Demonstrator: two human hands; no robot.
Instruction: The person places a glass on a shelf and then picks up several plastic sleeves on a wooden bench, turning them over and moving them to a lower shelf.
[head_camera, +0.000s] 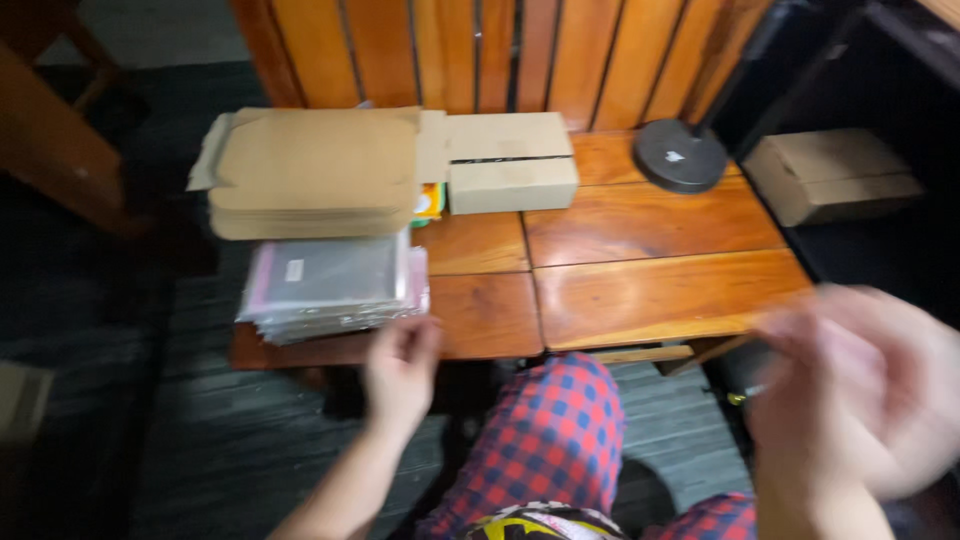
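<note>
My left hand (400, 370) reaches toward the near right corner of a stack of clear plastic bags (330, 285) on the low wooden table (640, 290); its fingertips touch or almost touch the stack's edge. Whether it grips a bag is unclear. My right hand (860, 400) is raised at the right, heavily blurred, fingers spread, holding nothing I can make out. Behind the bags lies a pile of flat cardboard box blanks (310, 170). A closed cardboard box (510, 165) stands beside that pile.
A round dark lamp base (680, 155) sits at the table's back right. Another cardboard box (830, 175) rests on the dark floor at right. A wooden slatted wall (500, 50) backs the table. My knee in red-blue checked trousers (550, 430) is below the table edge.
</note>
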